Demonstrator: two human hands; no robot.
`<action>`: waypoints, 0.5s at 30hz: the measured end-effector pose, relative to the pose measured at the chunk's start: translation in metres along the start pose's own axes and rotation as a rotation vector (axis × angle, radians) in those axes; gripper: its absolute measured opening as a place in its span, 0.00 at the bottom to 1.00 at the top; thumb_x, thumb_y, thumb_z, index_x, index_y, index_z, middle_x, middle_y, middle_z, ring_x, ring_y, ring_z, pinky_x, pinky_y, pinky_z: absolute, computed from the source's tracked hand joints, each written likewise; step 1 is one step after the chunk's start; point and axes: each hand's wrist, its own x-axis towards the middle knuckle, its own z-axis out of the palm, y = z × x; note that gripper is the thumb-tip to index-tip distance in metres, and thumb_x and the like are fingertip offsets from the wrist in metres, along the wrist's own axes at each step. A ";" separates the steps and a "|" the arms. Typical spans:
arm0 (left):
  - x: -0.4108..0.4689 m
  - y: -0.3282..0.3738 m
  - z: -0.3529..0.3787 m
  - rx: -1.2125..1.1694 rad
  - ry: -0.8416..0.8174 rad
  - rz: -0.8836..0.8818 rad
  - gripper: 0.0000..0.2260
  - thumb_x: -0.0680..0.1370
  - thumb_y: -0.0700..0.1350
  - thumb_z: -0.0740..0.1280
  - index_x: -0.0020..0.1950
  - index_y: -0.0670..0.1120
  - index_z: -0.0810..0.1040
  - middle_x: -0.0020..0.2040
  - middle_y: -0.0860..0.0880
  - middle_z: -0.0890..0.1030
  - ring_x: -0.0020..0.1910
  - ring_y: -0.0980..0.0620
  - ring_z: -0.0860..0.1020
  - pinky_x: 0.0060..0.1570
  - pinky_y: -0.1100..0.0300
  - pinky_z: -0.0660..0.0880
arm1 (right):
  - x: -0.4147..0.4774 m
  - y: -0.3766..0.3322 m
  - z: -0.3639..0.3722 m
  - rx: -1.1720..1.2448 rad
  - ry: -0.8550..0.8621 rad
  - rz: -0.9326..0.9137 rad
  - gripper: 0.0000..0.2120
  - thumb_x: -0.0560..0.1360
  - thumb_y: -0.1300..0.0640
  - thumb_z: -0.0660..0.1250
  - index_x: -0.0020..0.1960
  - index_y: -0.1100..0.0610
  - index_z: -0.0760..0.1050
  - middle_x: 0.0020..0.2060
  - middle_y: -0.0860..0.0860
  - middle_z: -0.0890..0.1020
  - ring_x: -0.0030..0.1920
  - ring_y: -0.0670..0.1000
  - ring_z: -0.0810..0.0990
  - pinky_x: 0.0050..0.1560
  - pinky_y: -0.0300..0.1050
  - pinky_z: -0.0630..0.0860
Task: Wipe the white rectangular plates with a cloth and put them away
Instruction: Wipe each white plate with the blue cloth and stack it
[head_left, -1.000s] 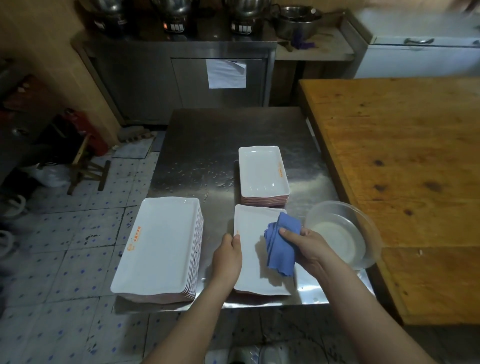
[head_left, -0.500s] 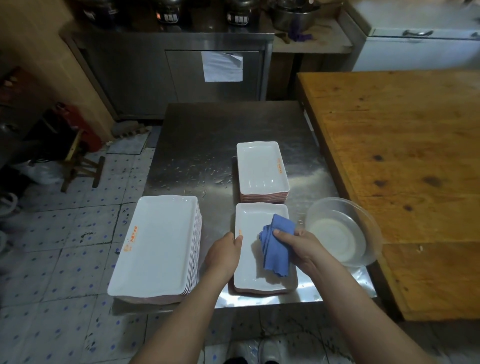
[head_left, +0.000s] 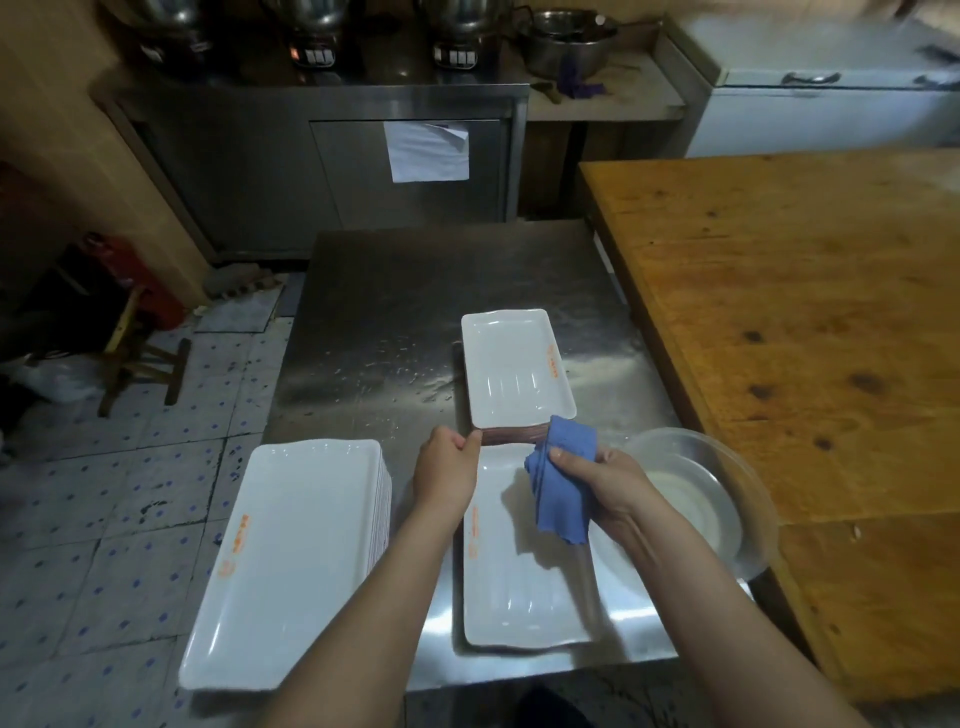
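The plate (head_left: 524, 587) being wiped lies flat on the steel table (head_left: 415, 291), its long axis running straight away from the person.

The right hand (head_left: 613, 488) is over the plate's far right corner. Its fingers and thumb are curled round a bunched blue cloth (head_left: 563, 483), which hangs down onto the plate's far end. Most of the plate's length stretches from the cloth back toward the person, so the coming stroke probably calls for a pull along that long axis toward the near end, not across it.

The left hand (head_left: 447, 470) is at the plate's far left corner, fingers curled and thumb forward, seemingly pinching the rim to steady it. Whether the thumb also touches the stack beyond cannot be told.

That far stack (head_left: 514, 364) stands just past the plate's far end, on the same line, close enough that the cloth's top overlaps its near edge in view. A large stack (head_left: 291, 556) sits just left of the plate, beyond the left forearm. A clear bowl (head_left: 748, 467) sits just right of the plate, behind the right hand.

For putting the plate away, the left hand is nearer the large stack, and both hands are near the far one.
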 end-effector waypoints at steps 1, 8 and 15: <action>0.010 0.007 0.001 -0.003 0.020 -0.011 0.11 0.78 0.52 0.62 0.43 0.45 0.70 0.41 0.48 0.75 0.42 0.46 0.73 0.40 0.58 0.66 | 0.007 -0.005 -0.001 0.002 -0.008 -0.014 0.11 0.71 0.65 0.72 0.52 0.68 0.78 0.44 0.62 0.84 0.44 0.59 0.83 0.50 0.52 0.79; 0.080 0.044 0.020 -0.051 0.070 -0.130 0.16 0.75 0.53 0.65 0.46 0.39 0.75 0.50 0.40 0.80 0.48 0.40 0.77 0.46 0.54 0.72 | 0.056 -0.045 -0.002 -0.058 -0.052 -0.021 0.07 0.71 0.65 0.72 0.47 0.65 0.79 0.41 0.59 0.85 0.42 0.56 0.83 0.48 0.49 0.81; 0.110 0.052 0.036 -0.042 0.095 -0.143 0.10 0.74 0.47 0.69 0.44 0.44 0.70 0.47 0.43 0.79 0.46 0.42 0.78 0.42 0.56 0.71 | 0.099 -0.065 -0.009 -0.002 -0.004 0.060 0.15 0.72 0.62 0.72 0.55 0.68 0.77 0.46 0.61 0.84 0.48 0.60 0.83 0.50 0.54 0.80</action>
